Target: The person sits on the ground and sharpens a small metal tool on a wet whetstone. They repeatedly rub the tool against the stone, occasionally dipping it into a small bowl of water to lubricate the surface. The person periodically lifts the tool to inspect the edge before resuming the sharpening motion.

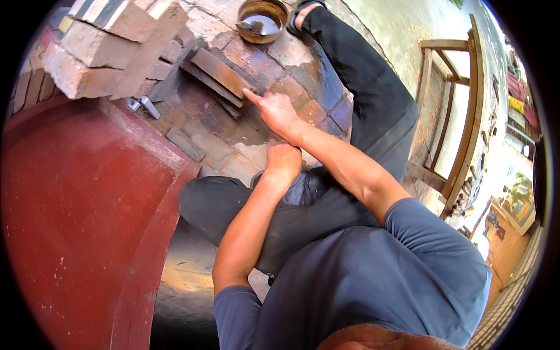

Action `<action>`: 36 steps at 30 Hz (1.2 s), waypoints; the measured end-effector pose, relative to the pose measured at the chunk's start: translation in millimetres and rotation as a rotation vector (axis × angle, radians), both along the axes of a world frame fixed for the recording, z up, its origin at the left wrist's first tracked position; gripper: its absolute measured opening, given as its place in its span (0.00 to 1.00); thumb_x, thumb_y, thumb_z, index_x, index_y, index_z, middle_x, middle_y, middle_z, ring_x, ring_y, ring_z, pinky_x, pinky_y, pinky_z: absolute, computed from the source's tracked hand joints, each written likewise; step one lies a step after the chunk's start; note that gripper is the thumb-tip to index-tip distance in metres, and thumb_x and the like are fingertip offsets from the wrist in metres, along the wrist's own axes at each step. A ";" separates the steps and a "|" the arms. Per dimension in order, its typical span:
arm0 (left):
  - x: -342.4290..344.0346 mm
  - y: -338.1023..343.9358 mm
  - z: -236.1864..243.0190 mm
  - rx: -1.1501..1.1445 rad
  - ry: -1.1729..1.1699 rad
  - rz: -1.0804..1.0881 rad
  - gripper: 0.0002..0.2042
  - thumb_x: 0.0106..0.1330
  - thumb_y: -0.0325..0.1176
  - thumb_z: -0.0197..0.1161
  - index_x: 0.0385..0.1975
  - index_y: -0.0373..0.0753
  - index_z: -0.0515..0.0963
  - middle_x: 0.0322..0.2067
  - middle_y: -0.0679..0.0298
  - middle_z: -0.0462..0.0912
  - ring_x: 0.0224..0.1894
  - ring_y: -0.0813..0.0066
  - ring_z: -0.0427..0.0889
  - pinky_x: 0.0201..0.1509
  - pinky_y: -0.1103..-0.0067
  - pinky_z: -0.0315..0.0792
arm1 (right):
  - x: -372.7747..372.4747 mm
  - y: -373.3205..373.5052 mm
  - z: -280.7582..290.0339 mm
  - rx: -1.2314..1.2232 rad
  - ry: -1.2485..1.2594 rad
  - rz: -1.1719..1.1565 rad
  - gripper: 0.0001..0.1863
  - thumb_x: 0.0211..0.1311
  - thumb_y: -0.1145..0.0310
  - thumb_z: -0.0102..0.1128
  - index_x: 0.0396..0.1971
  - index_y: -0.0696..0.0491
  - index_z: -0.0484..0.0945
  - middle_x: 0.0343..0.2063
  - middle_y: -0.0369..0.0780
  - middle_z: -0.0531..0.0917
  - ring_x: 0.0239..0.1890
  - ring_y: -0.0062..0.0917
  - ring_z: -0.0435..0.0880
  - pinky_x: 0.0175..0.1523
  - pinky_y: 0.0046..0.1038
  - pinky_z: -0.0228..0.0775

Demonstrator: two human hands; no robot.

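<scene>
My right hand [277, 114] reaches forward with its index finger stretched out and the other fingers curled. The tip of that finger is at the near right end of a long brown rectangular block [219, 71], which looks like a sharpening stone. This block lies tilted over a darker slab [211, 86] on wet brick paving. Just below my right wrist, my left hand [284, 161] is closed in a fist, close to or touching that wrist. Whatever the left fingers hold, if anything, is hidden.
A round rusty-brown basin [262, 22] with water stands ahead, beside my sandalled foot [300, 17]. Bricks [116, 44] are stacked at the far left, above a large red panel [81, 221]. To the right stands a wooden frame [466, 116].
</scene>
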State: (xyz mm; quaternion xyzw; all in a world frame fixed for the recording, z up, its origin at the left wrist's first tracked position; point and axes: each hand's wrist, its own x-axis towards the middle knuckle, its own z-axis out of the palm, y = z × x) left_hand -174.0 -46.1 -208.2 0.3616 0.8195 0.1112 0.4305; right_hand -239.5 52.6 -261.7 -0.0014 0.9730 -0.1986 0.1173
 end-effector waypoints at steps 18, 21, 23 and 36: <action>2.7 0.5 -2.0 0.030 0.017 0.013 0.15 0.64 0.47 0.67 0.38 0.40 0.88 0.39 0.53 0.89 0.45 0.56 0.89 0.48 0.64 0.80 | 9.2 3.3 9.0 0.057 -0.055 -0.002 0.29 0.64 0.74 0.49 0.66 0.49 0.73 0.31 0.50 0.86 0.33 0.46 0.87 0.37 0.44 0.80; -7.5 4.3 5.3 0.029 -0.010 0.014 0.16 0.64 0.46 0.67 0.38 0.38 0.87 0.39 0.52 0.89 0.45 0.56 0.88 0.49 0.63 0.80 | -18.6 4.6 4.1 0.041 0.038 0.003 0.31 0.63 0.75 0.48 0.69 0.46 0.71 0.31 0.51 0.86 0.34 0.46 0.87 0.39 0.43 0.80; 0.3 1.1 -1.4 0.043 -0.005 0.001 0.14 0.65 0.43 0.67 0.37 0.38 0.87 0.39 0.52 0.89 0.46 0.56 0.88 0.49 0.63 0.80 | -8.9 3.6 -2.4 0.057 0.047 -0.006 0.32 0.63 0.75 0.48 0.70 0.46 0.70 0.32 0.51 0.86 0.35 0.47 0.87 0.40 0.44 0.80; 0.3 0.8 -0.3 0.049 0.006 0.053 0.12 0.64 0.41 0.66 0.39 0.41 0.88 0.41 0.52 0.89 0.46 0.56 0.88 0.49 0.63 0.80 | 1.8 -4.7 1.7 0.073 -0.015 -0.060 0.29 0.62 0.75 0.49 0.65 0.46 0.75 0.28 0.52 0.86 0.32 0.47 0.87 0.36 0.46 0.79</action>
